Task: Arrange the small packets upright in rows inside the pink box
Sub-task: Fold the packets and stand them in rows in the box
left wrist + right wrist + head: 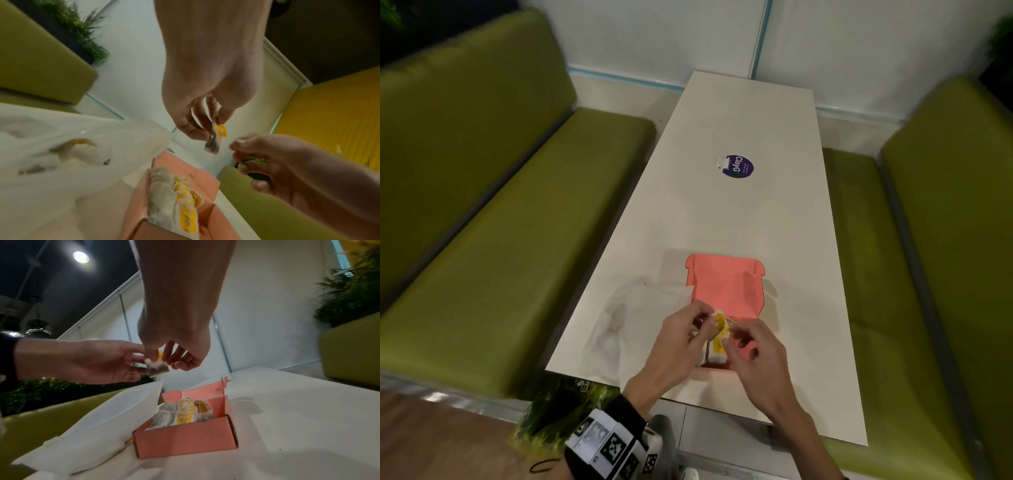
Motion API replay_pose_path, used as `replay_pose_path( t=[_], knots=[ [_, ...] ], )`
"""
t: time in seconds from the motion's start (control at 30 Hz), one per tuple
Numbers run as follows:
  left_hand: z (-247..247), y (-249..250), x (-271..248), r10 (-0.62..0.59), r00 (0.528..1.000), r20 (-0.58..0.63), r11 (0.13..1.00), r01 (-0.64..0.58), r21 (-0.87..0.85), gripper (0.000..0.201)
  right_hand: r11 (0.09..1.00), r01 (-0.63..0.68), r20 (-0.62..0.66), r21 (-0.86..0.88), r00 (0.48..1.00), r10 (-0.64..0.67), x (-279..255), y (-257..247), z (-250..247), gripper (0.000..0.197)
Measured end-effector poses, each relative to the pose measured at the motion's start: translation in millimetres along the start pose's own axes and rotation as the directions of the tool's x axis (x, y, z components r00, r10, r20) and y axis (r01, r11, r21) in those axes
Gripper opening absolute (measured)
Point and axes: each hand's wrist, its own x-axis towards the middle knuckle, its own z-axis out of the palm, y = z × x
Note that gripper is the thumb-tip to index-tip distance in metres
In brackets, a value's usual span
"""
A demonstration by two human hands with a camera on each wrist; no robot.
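Observation:
A small packet (719,320) (216,141) (158,369) with a yellow tag hangs above the open pink box (722,277) (139,203) (185,439). My left hand (705,317) (216,125) (137,360) pinches its top. My right hand (739,334) (244,162) (162,356) hovers right beside it, fingers loosely curled; the left wrist view shows a small gap between them and the packet. Several packets (714,349) (174,203) (183,412) stand upright in rows at the box's near end. The far end is bare.
A clear plastic bag (626,325) (61,154) (102,426) lies left of the box on the white table (739,212). A purple round sticker (738,166) sits farther up the table. Green benches (500,240) flank both sides.

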Motion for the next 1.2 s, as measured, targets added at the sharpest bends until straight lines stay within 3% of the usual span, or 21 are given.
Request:
replay_pose_path(
  t=[0.1, 0.2, 0.4, 0.5, 0.63, 0.77, 1.0, 1.1, 1.2],
  knots=[
    [-0.2, -8.3, -1.2, 0.049, 0.988, 0.144, 0.988, -0.069, 0.138, 0.007, 0.992, -0.096, 0.04, 0.08, 0.995, 0.093, 4.6, -1.5, -4.0, 0.033],
    [3.3, -8.4, -2.6, 0.069, 0.975, 0.209, 0.976, -0.109, 0.187, 0.006, 0.986, -0.122, 0.16, 0.117, 0.982, 0.103, 6.3, -2.6, -4.8, 0.023],
    [-1.2, -12.7, -10.7, 0.033, 0.992, 0.118, 0.979, -0.055, 0.196, 0.008, 0.974, -0.226, 0.24, 0.013, 0.946, 0.217, 8.3, 19.8, -4.5, 0.011],
    [-11.0, -12.5, -14.1, 0.043, 0.999, 0.008, 0.978, -0.043, 0.206, 0.009, 0.964, -0.26, 0.284, -0.063, 0.921, 0.267, 12.7, 31.5, 4.6, 0.007],
    [-25.2, -11.6, -15.4, 0.093, 0.989, -0.114, 0.967, -0.062, 0.249, 0.008, 0.946, -0.283, 0.243, -0.16, 0.917, 0.315, 22.1, 41.4, 21.3, 0.011],
    [-33.6, -17.7, -18.9, 0.089, 0.987, -0.137, 0.958, -0.047, 0.281, 0.009, 0.932, -0.317, 0.192, -0.173, 0.918, 0.348, 25.9, 40.8, 31.7, 0.005],
    [-41.3, -25.6, -28.2, 0.101, 0.977, -0.188, 0.881, 0.0, 0.474, 0.019, 0.937, -0.269, 0.101, -0.224, 0.95, 0.296, 13.2, 42.0, 36.7, 0.03],
    [-45.6, -29.7, -31.2, 0.079, 0.985, -0.151, 0.832, 0.018, 0.554, 0.02, 0.947, -0.185, 0.07, -0.262, 0.975, 0.21, 2.1, 42.5, 31.6, 0.022],
    [-46.1, -35.1, -35.1, 0.048, 0.995, -0.091, 0.786, 0.019, 0.618, 0.022, 0.944, -0.094, 0.165, -0.317, 0.974, 0.153, -3.0, 42.9, 33.0, 0.004]
  ],
)
